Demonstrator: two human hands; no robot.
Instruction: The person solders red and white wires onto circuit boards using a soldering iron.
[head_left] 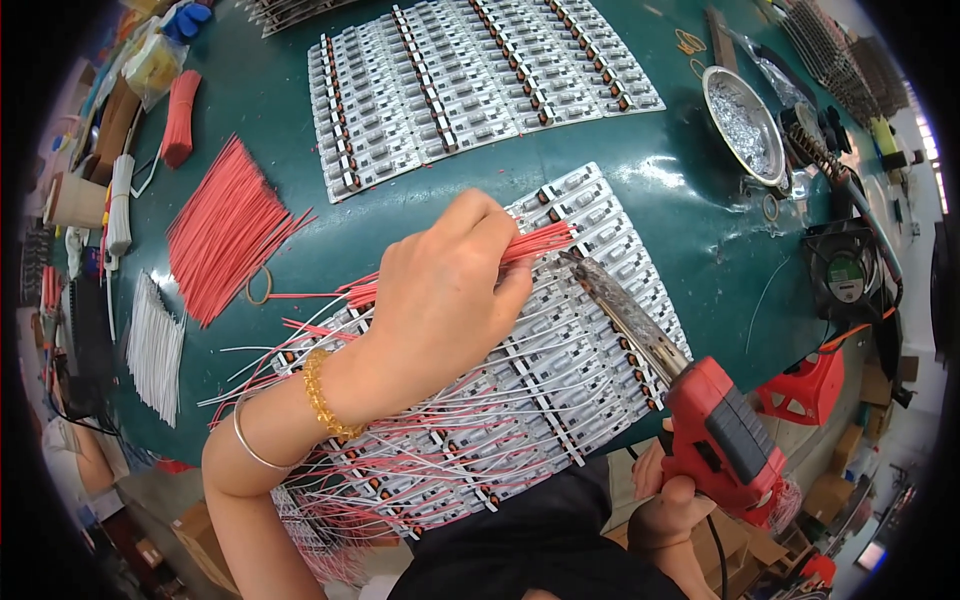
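Red wires point(535, 243) pinched in left hand point(440, 300) fingers, ends fed onto circuit-board panel point(560, 350) on green bench point(690, 200). Right hand point(672, 500) fingers wrapped round red soldering gun point(715, 425), tip beside wire ends, seemingly for joining.

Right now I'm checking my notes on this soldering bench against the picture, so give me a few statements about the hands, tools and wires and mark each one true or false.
1. The left hand pinches a bundle of red wires over the panel of circuit boards. True.
2. The right hand holds a blue screwdriver. False: it holds a red soldering gun, its tip close to the wire ends.
3. A loose fan of red wires lies on the green table to the left. True.
4. The metal bowl sits at the left edge of the table. False: it is at the upper right.
5. The left wrist is bare. False: it wears a beaded bracelet and a thin bangle.
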